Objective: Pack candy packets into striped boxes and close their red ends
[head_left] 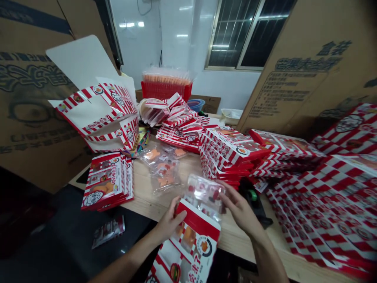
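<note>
Two cardboard cartons wall you in, one [29, 110] far left of your grips, the other [277, 78] beyond and right. The counter [144, 208] has its near edge passing beneath your forearms; bare wood gives you room just left of the grips and a narrower strip to their right. The stacked boxes [326, 212] right of your right grip run out of view. The striped box [191, 247] is held low in front of you, its bottom end cut off. Your left grip [169, 222] pinches it beside the red top edge, thumb on the front. Your right grip [237, 206] has its fingertips on the right side of a clear packet [204, 192] at that edge; glare blurs its contents, and you cannot tell how far it reaches inside. Beyond your left grip lie small clear packets [165, 169].
</note>
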Tool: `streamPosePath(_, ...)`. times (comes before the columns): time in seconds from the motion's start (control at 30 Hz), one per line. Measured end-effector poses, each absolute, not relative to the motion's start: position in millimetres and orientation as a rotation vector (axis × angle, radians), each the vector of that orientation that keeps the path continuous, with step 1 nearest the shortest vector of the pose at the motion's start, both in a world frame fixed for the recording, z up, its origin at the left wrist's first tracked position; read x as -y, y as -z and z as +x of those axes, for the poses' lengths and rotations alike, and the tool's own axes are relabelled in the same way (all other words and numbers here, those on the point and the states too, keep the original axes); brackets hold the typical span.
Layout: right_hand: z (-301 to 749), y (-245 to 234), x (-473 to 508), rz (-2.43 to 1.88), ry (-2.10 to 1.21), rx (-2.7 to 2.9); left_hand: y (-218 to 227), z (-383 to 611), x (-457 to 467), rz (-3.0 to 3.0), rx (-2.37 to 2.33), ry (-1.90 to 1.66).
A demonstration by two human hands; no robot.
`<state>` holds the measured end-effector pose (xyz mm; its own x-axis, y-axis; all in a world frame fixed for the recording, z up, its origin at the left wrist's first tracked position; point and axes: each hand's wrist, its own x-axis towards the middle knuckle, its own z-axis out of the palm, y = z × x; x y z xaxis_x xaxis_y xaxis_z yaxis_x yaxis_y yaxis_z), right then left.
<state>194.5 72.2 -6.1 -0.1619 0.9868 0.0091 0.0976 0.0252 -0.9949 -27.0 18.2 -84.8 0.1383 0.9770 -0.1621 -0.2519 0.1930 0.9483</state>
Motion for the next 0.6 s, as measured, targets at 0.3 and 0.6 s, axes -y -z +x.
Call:
streamPosePath(0.3,169.8,60.0,-13.0,-1.143,-1.455,1.229,75.7,-50.1,-10.6,0.894,-1.023,-1.117)
streamPosePath(0.6,155.1,63.3,-6.8,-1.161,-1.627,1.18,77.9,-47.7,-10.9,0.959,-0.984,-0.985)
